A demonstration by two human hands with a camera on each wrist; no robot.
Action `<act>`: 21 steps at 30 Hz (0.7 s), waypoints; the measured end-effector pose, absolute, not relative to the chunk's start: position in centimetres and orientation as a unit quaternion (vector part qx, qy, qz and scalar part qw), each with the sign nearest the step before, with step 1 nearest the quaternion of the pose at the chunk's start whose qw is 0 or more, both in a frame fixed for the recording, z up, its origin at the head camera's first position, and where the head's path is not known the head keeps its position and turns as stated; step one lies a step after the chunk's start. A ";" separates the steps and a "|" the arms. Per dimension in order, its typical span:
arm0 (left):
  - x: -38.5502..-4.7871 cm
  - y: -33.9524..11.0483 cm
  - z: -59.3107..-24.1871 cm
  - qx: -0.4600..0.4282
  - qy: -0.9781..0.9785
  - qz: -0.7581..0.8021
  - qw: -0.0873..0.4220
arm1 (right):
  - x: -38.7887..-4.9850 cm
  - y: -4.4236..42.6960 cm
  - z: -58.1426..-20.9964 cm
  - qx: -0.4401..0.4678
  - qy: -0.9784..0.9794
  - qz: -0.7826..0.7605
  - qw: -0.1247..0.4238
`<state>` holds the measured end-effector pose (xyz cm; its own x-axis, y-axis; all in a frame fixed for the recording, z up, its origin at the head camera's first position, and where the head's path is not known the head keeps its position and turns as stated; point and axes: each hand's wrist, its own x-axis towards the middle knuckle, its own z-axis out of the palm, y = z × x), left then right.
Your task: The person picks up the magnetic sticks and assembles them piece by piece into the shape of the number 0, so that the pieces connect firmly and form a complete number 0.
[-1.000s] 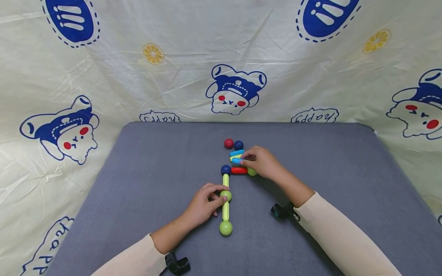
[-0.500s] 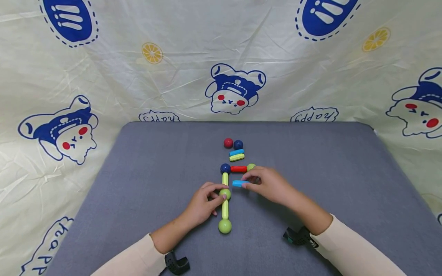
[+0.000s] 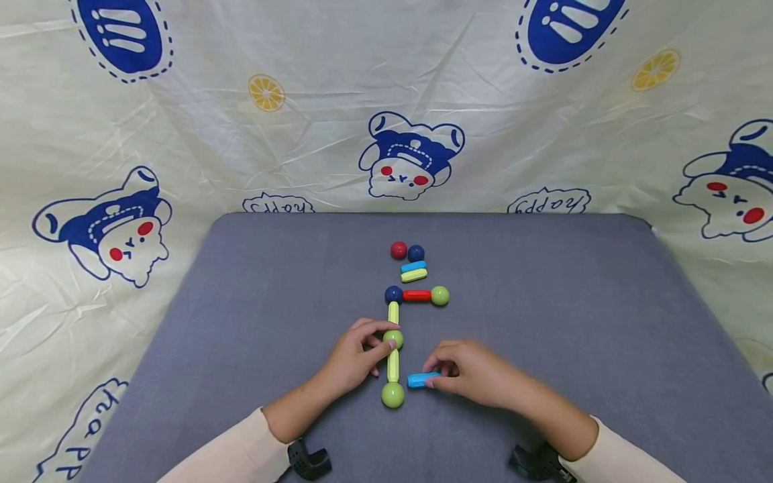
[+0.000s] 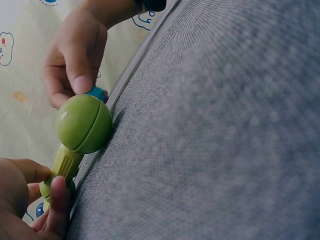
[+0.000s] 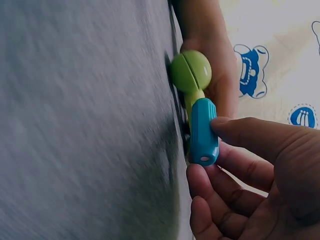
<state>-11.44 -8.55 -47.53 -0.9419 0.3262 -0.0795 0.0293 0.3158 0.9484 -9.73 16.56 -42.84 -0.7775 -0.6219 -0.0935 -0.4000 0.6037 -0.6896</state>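
Observation:
My left hand (image 3: 356, 353) pinches the middle green ball (image 3: 394, 339) of a joined row of balls and rods. Yellow-green rods run from that ball up to a dark blue ball (image 3: 394, 294) and down to the near green ball (image 3: 392, 395). From the blue ball a red rod (image 3: 417, 295) leads right to another green ball (image 3: 439, 296). My right hand (image 3: 471, 372) holds a light blue rod (image 5: 204, 131) between thumb and fingers. In the head view its free end points at the near green ball, with a small gap between them.
Beyond the joined row lie a loose blue rod (image 3: 413, 266), a yellow-green rod (image 3: 414, 276), a red ball (image 3: 398, 250) and a dark blue ball (image 3: 416, 253). A grey cloth-covered table (image 3: 290, 282) is under everything, with a printed curtain (image 3: 326, 161) behind it.
My right hand has picked the light blue rod from the loose pieces and carried it toward me, down beside the near green ball. My left hand stays on the middle ball.

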 end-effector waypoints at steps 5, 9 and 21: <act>-11.5 -8.5 -47.6 0.112 0.801 0.574 0.129 | -8.9 16.3 -43.1 -0.299 0.871 -0.351 0.169; -11.5 -8.5 -47.5 0.114 0.800 0.574 0.130 | -8.5 16.0 -43.5 -0.297 0.868 -0.358 0.175; -11.5 -8.6 -47.6 0.119 0.798 0.577 0.125 | -8.1 15.7 -44.3 -0.286 0.859 -0.382 0.187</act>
<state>-11.47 -8.58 -47.61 -0.9405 0.3340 -0.0625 0.0456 0.3063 0.9508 -8.06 15.72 -44.32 -0.7670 -0.6334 -0.1026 -0.3481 0.5451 -0.7627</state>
